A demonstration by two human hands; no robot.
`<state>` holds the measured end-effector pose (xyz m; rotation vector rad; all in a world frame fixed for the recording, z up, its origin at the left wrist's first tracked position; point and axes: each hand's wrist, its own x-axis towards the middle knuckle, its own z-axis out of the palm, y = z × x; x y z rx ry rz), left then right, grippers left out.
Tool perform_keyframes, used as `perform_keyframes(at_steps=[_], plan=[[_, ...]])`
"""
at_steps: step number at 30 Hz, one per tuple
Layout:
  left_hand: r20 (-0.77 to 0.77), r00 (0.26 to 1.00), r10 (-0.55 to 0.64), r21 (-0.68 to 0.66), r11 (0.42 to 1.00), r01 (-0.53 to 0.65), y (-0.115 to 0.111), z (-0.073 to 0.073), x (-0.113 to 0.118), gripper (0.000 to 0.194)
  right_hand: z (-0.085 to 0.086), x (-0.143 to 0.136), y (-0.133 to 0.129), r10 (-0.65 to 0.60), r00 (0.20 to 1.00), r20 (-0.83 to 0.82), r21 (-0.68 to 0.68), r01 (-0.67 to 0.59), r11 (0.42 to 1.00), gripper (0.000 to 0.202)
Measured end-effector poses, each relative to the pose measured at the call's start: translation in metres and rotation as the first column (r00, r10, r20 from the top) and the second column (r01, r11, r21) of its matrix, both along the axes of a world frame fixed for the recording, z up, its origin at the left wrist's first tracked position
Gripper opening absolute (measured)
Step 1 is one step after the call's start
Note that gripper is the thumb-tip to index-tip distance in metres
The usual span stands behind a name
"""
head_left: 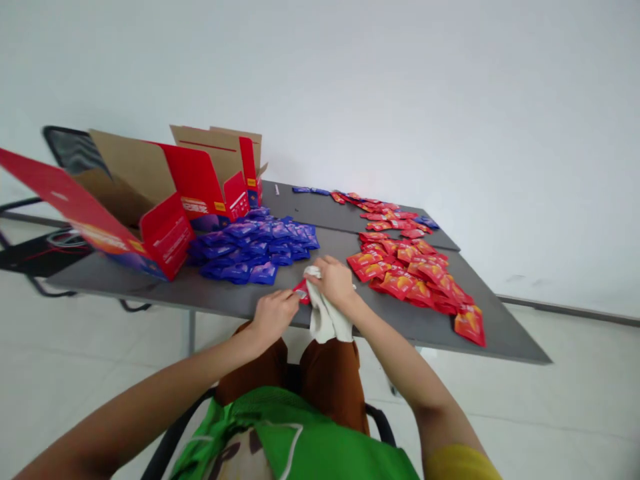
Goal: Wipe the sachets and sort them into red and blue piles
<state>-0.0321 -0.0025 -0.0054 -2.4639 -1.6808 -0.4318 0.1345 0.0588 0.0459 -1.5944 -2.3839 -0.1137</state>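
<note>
At the table's front edge, my left hand point(273, 315) pinches one end of a small red packet point(303, 291). My right hand point(334, 280) is closed on a white cloth point(327, 319), which lies against the packet's other end and hangs over the table edge. The cloth and fingers cover part of the packet. A heap of blue packets point(255, 248) lies just beyond my left hand. To the right of my right hand spreads a pile of red packets point(415, 270).
Open red cardboard boxes point(167, 237) stand along the left of the grey table point(340, 243), flaps raised. More red packets point(387, 217) and a few blue packets point(311, 191) lie toward the back. Behind the boxes is a black chair point(75, 150); a white wall point(400, 100) rises behind the table.
</note>
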Motion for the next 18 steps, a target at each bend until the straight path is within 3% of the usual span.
perform_keyframes(at_steps=[2,5,11,15,18], plan=[[0.053,0.999,-0.002,0.023,1.0,0.001,0.002,-0.005,-0.007,0.024,0.0,0.0,-0.013,0.187,0.982,0.012,0.009,-0.187,0.982,0.031],[0.075,0.997,-0.031,0.013,0.999,0.03,0.005,-0.006,-0.008,0.025,-0.008,-0.001,-0.023,0.241,0.97,0.039,-0.027,-0.24,0.97,0.025],[-0.005,0.999,-0.054,-0.093,0.994,0.054,0.004,0.011,0.004,0.023,-0.02,-0.004,0.004,0.022,0.999,0.044,-0.129,-0.016,0.991,0.036],[-0.063,0.997,-0.037,-0.119,0.993,0.03,0.001,0.019,0.011,0.02,-0.014,-0.007,0.03,-0.131,0.985,0.111,-0.112,0.144,0.983,0.035],[-0.098,0.993,-0.062,-0.134,0.99,0.049,0.0,0.022,0.012,0.022,-0.006,-0.005,0.036,-0.146,0.984,0.106,-0.105,0.157,0.982,0.032]])
